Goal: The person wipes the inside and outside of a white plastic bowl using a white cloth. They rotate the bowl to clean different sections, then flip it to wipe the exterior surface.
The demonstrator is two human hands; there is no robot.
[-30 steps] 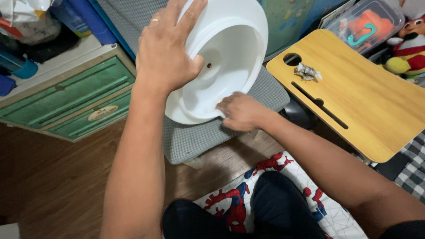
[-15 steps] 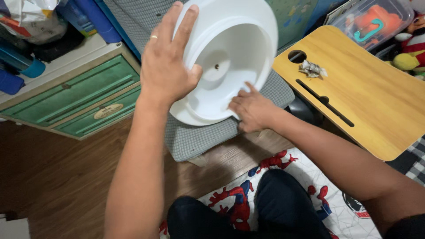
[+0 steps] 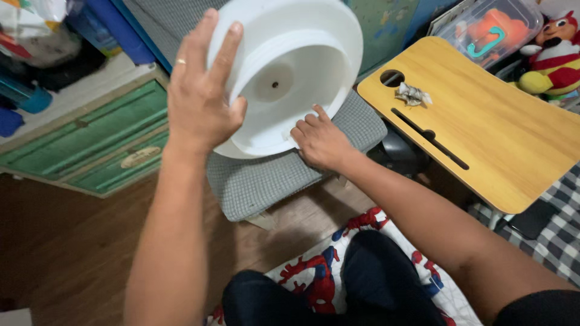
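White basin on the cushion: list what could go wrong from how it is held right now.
1. The white basin is tilted on edge on the grey checked cushion. The left hand has only a rim grip and the right hand just touches the lower edge, so it could slip or roll off.
2. If it tips right, it may strike the wooden lap table and its crumpled paper scrap.

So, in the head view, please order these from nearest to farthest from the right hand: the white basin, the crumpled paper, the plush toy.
From the right hand:
1. White basin, touched by its fingers, at its left.
2. Crumpled paper, on the wooden tray table, to the right.
3. Plush toy, far right corner.
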